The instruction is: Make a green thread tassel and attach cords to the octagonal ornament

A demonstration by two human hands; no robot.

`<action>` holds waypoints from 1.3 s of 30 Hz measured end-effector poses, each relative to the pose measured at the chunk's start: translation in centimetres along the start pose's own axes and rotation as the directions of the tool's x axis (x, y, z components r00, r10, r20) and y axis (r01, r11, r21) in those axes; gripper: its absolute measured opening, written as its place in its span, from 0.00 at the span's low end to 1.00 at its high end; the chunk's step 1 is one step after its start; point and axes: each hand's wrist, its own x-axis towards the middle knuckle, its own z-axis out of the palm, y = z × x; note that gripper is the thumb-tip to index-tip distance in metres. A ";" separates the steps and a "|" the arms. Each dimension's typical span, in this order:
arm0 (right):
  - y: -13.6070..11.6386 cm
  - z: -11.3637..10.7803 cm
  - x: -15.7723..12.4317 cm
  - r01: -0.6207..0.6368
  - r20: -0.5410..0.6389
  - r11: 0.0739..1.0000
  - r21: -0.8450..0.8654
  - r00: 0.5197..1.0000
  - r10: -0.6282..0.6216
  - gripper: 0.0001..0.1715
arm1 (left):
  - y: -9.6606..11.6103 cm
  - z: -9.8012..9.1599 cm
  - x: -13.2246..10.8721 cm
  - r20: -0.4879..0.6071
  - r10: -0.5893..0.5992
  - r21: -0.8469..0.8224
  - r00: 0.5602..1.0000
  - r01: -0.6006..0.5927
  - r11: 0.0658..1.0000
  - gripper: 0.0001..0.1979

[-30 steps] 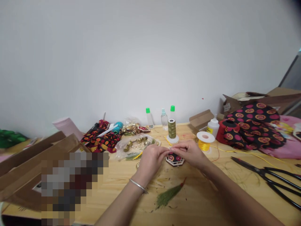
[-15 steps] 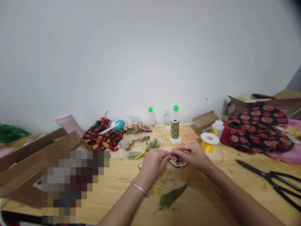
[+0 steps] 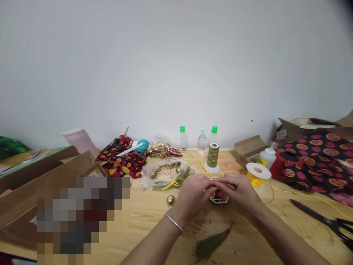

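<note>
An octagonal ornament (image 3: 220, 199), with a pale lattice frame around dark patterned fabric, is under my fingers, its upper part mostly covered by them. My left hand (image 3: 194, 193) is closed in a pinch at its upper left and wears a silver bangle. From the other side my right hand (image 3: 240, 188) pinches close by, its fingertips almost meeting the left ones. Whatever is between the fingertips is too small or hidden to see. Nearer me lies a green tassel (image 3: 210, 246) with a red tip. A round golden bell (image 3: 170, 200) rests left of my left hand.
Behind my hands stand an olive thread spool (image 3: 213, 155) and bottles, one a clear bottle (image 3: 202, 144). At right are a yellow cord spool (image 3: 256, 176), black scissors (image 3: 322, 219) and patterned fabric (image 3: 317, 158). A plastic bag (image 3: 161, 171) and cardboard box (image 3: 66, 176) are left.
My hands have come closer together over the ornament, the left fingers now covering more of its upper left. The view has shifted, so things on the table appear further right and slightly lower.
</note>
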 end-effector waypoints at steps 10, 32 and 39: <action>-0.6 0.2 -0.1 0.016 0.035 1.000 0.003 0.999 -0.016 0.14 | -0.4 -0.3 -1.0 -0.061 -0.022 -0.131 0.998 0.014 0.991 0.09; -1.5 -0.4 -0.1 0.101 0.077 0.995 -0.017 0.992 -0.099 0.16 | -0.4 -2.8 -4.0 -0.066 -0.165 0.060 0.984 0.169 0.984 0.12; -1.7 -0.3 -0.2 0.167 0.086 0.986 -0.004 0.982 -0.166 0.12 | -4.5 -5.3 -15.2 -0.342 -0.488 0.298 0.803 0.585 0.754 0.20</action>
